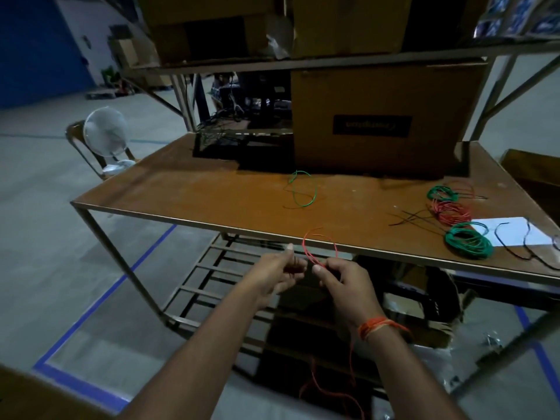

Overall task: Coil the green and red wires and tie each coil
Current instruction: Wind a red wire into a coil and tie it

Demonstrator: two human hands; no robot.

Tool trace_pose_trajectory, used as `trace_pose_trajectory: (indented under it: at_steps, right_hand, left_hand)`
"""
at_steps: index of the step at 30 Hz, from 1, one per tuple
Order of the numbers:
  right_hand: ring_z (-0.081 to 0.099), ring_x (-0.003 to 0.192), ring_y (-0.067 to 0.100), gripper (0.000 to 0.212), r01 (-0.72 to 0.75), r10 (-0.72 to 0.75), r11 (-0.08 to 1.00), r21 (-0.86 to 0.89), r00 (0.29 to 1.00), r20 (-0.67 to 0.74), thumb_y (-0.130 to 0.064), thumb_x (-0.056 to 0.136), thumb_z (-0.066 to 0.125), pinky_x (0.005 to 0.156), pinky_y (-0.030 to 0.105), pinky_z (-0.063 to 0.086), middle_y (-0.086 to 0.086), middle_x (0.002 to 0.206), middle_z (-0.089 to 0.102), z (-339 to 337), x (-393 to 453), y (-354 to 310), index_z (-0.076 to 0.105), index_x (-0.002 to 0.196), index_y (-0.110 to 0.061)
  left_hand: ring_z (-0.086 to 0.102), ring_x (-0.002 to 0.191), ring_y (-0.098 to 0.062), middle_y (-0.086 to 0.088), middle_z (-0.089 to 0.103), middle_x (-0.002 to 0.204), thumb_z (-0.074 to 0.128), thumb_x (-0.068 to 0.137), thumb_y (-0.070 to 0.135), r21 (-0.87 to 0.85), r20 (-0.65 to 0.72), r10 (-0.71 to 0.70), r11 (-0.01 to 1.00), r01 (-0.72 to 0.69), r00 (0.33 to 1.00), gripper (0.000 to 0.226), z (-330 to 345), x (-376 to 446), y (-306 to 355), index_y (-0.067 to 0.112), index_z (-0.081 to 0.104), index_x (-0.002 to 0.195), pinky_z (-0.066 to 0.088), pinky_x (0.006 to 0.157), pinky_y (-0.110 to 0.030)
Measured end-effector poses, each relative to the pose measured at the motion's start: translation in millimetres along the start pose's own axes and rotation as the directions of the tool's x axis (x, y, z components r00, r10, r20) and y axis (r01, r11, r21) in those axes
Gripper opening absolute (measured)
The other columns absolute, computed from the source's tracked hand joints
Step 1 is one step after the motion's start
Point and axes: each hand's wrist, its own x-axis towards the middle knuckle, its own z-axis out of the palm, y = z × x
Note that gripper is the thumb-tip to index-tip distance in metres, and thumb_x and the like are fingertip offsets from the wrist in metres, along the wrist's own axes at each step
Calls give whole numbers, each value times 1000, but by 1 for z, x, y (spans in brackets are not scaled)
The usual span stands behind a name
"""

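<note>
We stand at the near edge of a rust-brown metal worktable (194, 189), both hands raised just in front of its rim; our right hand (345, 283), an orange thread band (378, 325) at the wrist, has its fingers curled and pinches the thin red wire (306, 253) at the base of a single open loop that rises above the table edge; our left hand (275, 271) is curled too, thumb up, closed around something dark and blurred, and we cannot tell whether it is the same wire; the wire's slack hangs down past the right forearm and trails in loose curves near the floor; on the tabletop, well apart from our hands, a loose thin green wire (303, 189) lies in an untied loop near the middle; at the far right sit finished bundles, a small green coil (441, 193), a red coil (453, 212) just beside it and a larger green coil (468, 241) nearest us, with thin black ties (412, 218) scattered alongside and a white sheet of paper (512, 230) beyond; a large brown cardboard box (381, 116) stands at the table's back
</note>
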Motion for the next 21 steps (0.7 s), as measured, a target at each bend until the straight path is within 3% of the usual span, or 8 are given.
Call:
trace_pose_trajectory:
  at_steps: [3,7,11,15,21]
  right_hand:
    - [65,78,-4,12,50,-49,999,-16,997,58,-32,93,68,75,29,55,-18,78,73,-1,0,-7,79,91,-28]
    - [68,83,-1,11,126,-122,992,-16,980,157,-31,93,69,80,34,55,-15,85,75,8,1,-14,79,96,-28]
    - [64,75,0,33,222,-217,974,-43,972,91,-31,93,68,66,21,49,-14,82,69,16,-4,-25,62,125,-35]
    - [62,66,6,40,217,-217,975,-46,976,2,-31,89,71,57,23,46,-5,74,66,21,-8,-34,42,117,-35]
    - [67,86,3,32,61,-12,963,261,982,-186,-37,92,68,81,37,58,-10,91,69,21,10,-52,56,121,-33]
  left_hand:
    - [68,89,-17,-11,74,98,55,103,35,-238,97,76,970,-51,992,35,0,-6,8,5,73,101,52,83,-28]
    - [68,88,-16,-9,74,92,54,103,17,-239,50,214,951,-196,976,21,-2,-8,11,5,70,96,55,74,-25]
    - [68,74,-17,-9,74,85,43,108,20,-443,-70,245,861,-250,967,34,-9,-2,15,7,62,83,57,71,-29]
    - [50,54,-7,0,68,76,41,109,26,-339,-163,281,885,-321,946,35,-17,-3,24,15,56,79,40,49,-18]
    - [38,47,-7,7,48,60,41,109,32,-86,-94,372,921,-380,923,36,-32,-4,34,16,59,83,31,47,-21]
